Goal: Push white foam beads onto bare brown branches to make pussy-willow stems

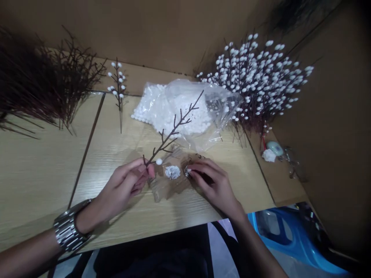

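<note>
My left hand (130,179) grips the lower end of a bare brown artificial twig (166,141), which slants up to the right. One white foam berry (159,161) sits on a low side branch, just beyond the fingertips. My right hand (213,183) is closed in a pinch on a small white ball (189,170), partly hidden by the fingers. The ball is beside a small dark, white-flecked lump whose kind I cannot make out. Between my hands a crumpled white clump (172,172) lies on a clear plastic sheet (159,193).
An open plastic bag (199,141) of white berries lies behind my hands. Bare brown twigs (43,81) are heaped at left, near one berried stem (118,83). Many berried stems (255,77) stand at right, with a pale green oval object (274,148) below. A blue plastic stool (301,239) stands below the table (116,227).
</note>
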`<state>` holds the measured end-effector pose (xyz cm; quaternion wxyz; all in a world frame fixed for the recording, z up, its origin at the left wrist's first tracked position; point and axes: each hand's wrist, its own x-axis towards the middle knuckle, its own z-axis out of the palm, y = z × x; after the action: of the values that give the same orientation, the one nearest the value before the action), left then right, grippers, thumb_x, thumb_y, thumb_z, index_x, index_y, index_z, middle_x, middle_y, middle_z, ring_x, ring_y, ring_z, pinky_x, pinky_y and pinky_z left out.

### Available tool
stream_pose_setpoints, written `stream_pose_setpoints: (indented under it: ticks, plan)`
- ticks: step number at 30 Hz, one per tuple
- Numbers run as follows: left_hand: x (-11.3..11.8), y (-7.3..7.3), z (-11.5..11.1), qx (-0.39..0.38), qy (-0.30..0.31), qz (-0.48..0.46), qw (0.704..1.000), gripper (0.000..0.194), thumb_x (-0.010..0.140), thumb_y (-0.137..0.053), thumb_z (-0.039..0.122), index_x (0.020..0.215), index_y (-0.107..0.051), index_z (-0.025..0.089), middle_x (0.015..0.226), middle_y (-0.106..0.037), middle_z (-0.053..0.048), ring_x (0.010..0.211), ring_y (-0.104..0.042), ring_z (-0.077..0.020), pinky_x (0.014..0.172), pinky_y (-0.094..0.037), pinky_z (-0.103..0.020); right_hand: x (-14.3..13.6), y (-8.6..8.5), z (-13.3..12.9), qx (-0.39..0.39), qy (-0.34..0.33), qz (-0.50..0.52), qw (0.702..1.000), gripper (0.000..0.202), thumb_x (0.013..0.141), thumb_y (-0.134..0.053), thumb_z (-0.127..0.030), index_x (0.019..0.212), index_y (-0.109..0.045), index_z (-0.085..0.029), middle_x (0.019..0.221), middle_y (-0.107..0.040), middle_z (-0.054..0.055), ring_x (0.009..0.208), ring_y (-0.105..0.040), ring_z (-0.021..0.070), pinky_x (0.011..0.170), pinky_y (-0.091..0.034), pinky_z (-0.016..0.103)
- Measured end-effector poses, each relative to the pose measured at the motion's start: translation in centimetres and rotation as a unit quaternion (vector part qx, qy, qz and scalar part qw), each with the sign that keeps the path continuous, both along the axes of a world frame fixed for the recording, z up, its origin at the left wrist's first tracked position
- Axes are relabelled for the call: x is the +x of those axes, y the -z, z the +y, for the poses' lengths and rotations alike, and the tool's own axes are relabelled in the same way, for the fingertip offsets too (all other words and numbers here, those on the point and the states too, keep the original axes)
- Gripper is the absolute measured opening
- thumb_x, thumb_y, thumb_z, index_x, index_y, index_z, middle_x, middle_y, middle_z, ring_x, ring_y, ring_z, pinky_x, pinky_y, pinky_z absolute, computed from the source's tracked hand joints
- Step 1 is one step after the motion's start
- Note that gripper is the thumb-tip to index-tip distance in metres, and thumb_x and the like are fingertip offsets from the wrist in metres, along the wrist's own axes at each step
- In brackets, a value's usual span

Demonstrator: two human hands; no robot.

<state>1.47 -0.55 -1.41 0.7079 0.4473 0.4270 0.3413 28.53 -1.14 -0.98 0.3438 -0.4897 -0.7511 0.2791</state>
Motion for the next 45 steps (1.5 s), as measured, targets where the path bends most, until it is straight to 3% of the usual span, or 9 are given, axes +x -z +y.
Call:
stream_pose_setpoints:
  ticks: [15,20,26,30,33,38,41,45]
  plan:
    - [0.1,0.1,0.1,-0.021,-0.004,-0.009,1.000,0.033,0.103,-0.043,0.042,0.088,-0.063,0.020,0.062,-0.028,0.006,0.054,-0.021,-0.0116,0.046,-0.019,-0.023,0.1,0.2,-0.3,0.009,-0.013,-0.001,1.000,0.025,0.092,-0.065,-0.015,0.112,-0.074,-0.027,0.105,-0.066,0.005,0.097,-0.064,0.0193,0.083,-0.053,0.036]
    - [0.1,0.1,0.0,-0.006,-0.010,-0.017,1.000,0.032,0.103,-0.045,0.042,0.089,-0.064,0.020,0.062,-0.030,0.006,0.052,-0.023,-0.0110,0.045,-0.021,-0.022,0.0,-0.4,-0.2,-0.045,0.059,0.088,0.993,0.016,0.090,-0.068,-0.019,0.100,-0.077,-0.028,0.099,-0.070,0.004,0.095,-0.065,0.0188,0.083,-0.052,0.035]
    - [0.3,-0.4,0.0,-0.028,-0.011,-0.015,0.999,0.028,0.101,-0.048,0.045,0.098,-0.063,0.022,0.065,-0.034,0.005,0.051,-0.027,-0.0103,0.043,-0.022,-0.021,0.2,-0.2,0.0,-0.119,0.123,0.245,0.954,0.010,0.087,-0.072,-0.028,0.096,-0.077,-0.027,0.092,-0.072,0.002,0.083,-0.065,0.0172,0.073,-0.052,0.031]
    - [0.4,-0.7,-0.1,-0.027,-0.004,-0.020,0.999,0.027,0.101,-0.048,0.046,0.100,-0.061,0.022,0.066,-0.035,0.005,0.052,-0.028,-0.0098,0.044,-0.024,-0.020,-1.3,-0.2,-0.2,-0.143,0.165,0.349,0.911,0.015,0.083,-0.075,-0.033,0.096,-0.076,-0.026,0.080,-0.070,0.001,0.067,-0.061,0.0142,0.061,-0.050,0.027]
    - [0.4,-1.2,-0.1,-0.024,0.010,-0.037,0.999,0.024,0.101,-0.050,0.045,0.101,-0.060,0.023,0.067,-0.037,0.006,0.051,-0.028,-0.0091,0.044,-0.025,-0.019,-3.1,-0.3,-0.3,-0.141,0.151,0.386,0.899,0.013,0.084,-0.075,-0.033,0.096,-0.076,-0.028,0.081,-0.070,0.000,0.070,-0.062,0.0143,0.062,-0.051,0.027]
    - [0.2,-1.3,0.2,-0.024,0.025,-0.059,0.998,0.023,0.101,-0.051,0.041,0.096,-0.061,0.021,0.066,-0.032,0.006,0.053,-0.025,-0.0089,0.045,-0.020,-0.019,-6.2,-1.4,-0.3,-0.073,0.145,0.347,0.924,0.013,0.089,-0.071,-0.026,0.100,-0.075,-0.030,0.092,-0.071,0.001,0.084,-0.065,0.0170,0.071,-0.054,0.030]
    - [-0.1,-1.0,0.4,-0.024,0.022,-0.081,0.996,0.032,0.101,-0.048,0.047,0.094,-0.061,0.019,0.065,-0.028,0.007,0.051,-0.020,-0.0087,0.045,-0.016,-0.020,-7.9,-2.3,-0.2,-0.024,0.159,0.317,0.935,0.011,0.088,-0.070,-0.024,0.096,-0.076,-0.029,0.095,-0.071,0.003,0.092,-0.066,0.0199,0.077,-0.056,0.034]
    - [-0.1,-0.9,0.3,-0.001,-0.007,-0.048,0.999,0.040,0.101,-0.046,0.051,0.090,-0.063,0.017,0.064,-0.030,0.006,0.052,-0.024,-0.0090,0.045,-0.021,-0.021,-9.4,-3.0,-0.2,-0.002,0.160,0.316,0.935,0.018,0.088,-0.069,-0.019,0.098,-0.076,-0.031,0.097,-0.071,0.004,0.094,-0.066,0.0211,0.078,-0.058,0.037]
